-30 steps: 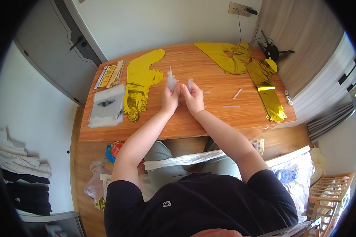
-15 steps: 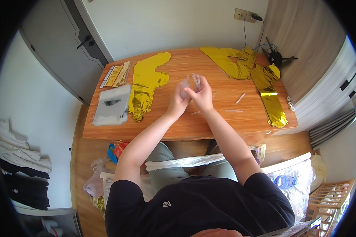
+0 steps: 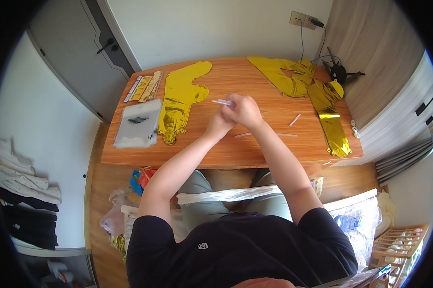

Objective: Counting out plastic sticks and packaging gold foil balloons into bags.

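- Head view: two bare hands, together above one wooden table.
- Right hand: one, fingers curled closed on the clear tubes; bundle count could not be told, the ends pointing left.
- Left hand: one, against the right from below; its fingers were largely hidden, so its grip could not be told.
- Loose tubes: three visible, clear, lying on the tabletop; one slanted, one nearly level, one near the right wrist.
- Gold foil shapes: three, flat; one left of the hands, one at the far right, one along the right edge, the latter two meeting.
- Clear plastic bags: one stack, sheets uncountable, left of the first foil shape.
- Printed packets: one small group, beyond the bags.
- Black device: one, far right corner.
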A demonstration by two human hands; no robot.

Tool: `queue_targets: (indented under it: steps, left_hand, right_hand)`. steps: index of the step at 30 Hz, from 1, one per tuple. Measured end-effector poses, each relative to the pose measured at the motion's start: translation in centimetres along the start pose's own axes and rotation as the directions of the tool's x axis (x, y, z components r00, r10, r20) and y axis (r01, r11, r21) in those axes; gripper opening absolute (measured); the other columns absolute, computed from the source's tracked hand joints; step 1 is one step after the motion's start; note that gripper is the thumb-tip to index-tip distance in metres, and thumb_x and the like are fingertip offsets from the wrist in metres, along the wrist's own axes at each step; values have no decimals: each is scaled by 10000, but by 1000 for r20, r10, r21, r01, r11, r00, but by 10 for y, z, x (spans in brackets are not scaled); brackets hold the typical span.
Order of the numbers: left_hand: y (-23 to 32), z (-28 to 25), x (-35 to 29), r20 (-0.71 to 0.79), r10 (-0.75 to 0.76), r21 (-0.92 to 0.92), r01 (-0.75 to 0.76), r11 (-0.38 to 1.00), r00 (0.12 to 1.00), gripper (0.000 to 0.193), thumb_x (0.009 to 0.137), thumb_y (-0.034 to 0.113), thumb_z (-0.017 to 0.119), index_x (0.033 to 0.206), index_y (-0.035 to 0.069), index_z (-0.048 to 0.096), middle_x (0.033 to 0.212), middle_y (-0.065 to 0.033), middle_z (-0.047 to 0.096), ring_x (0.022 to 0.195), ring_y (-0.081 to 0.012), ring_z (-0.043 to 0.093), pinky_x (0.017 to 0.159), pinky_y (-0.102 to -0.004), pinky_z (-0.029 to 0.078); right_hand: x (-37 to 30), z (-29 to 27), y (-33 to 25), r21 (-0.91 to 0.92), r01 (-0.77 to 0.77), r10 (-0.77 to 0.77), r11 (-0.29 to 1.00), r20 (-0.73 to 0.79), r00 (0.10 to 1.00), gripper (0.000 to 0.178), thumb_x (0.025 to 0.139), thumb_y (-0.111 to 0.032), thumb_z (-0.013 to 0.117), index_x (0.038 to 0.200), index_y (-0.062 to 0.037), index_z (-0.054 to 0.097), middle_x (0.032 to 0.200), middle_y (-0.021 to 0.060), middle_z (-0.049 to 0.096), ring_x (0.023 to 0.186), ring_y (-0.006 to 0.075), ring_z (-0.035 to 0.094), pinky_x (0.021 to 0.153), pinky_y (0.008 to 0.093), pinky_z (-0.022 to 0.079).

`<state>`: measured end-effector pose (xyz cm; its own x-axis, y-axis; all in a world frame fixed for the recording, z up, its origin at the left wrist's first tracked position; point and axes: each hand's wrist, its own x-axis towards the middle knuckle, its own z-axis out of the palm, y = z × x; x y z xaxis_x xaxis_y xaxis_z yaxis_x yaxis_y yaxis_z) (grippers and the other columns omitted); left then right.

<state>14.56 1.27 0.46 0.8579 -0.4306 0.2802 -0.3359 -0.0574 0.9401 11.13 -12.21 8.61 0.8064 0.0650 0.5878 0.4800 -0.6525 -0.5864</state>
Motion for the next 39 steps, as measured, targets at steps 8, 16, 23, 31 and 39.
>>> queue_targets:
  steps: [8, 16, 23, 31, 39]
  left_hand:
    - [5, -1, 3, 15, 86, -109, -84, 991, 996, 208, 787, -16, 687, 951, 53, 578, 780, 2, 608, 710, -113, 610, 574, -287, 473]
    - [6, 8, 2, -79, 147, -52, -152, 987, 986, 156, 832, 15, 684, 973, 35, 619, 825, -23, 657, 771, -119, 627, 648, -297, 495]
    - [8, 14, 1, -127, 243, 19, -243, 970, 962, 202, 841, 53, 719, 1023, 33, 633, 899, -48, 679, 842, -153, 644, 729, -324, 513]
    - [1, 6, 0, -65, 234, 17, -233, 972, 970, 206, 840, 50, 717, 1017, 26, 613, 915, -54, 667, 847, -151, 636, 723, -321, 508]
    - [-7, 6, 0, -101, 268, 126, -255, 959, 958, 217, 819, 49, 732, 992, 35, 602, 920, -58, 655, 850, -161, 636, 700, -320, 506]
  right_hand:
    - [8, -1, 7, 33, 138, -141, 990, 132, 981, 196, 770, -264, 690, 789, -70, 663, 659, 139, 652, 610, 345, 637, 581, 429, 522]
    - [8, -6, 0, -150, 134, -106, 979, 182, 978, 279, 778, -348, 727, 846, -86, 661, 684, 130, 664, 644, 353, 650, 586, 438, 522]
    - [3, -7, 11, -132, 138, -133, 982, 42, 990, 321, 774, -345, 714, 1003, -120, 713, 721, 102, 693, 675, 327, 677, 612, 435, 544]
    - [3, -6, 4, -207, 226, -213, 952, 83, 974, 322, 788, -297, 680, 1067, -143, 722, 706, 96, 687, 647, 311, 668, 586, 428, 539]
    - [4, -6, 4, -250, 391, -389, 886, 61, 919, 176, 804, -252, 683, 945, -148, 691, 704, 59, 677, 618, 291, 657, 535, 408, 518]
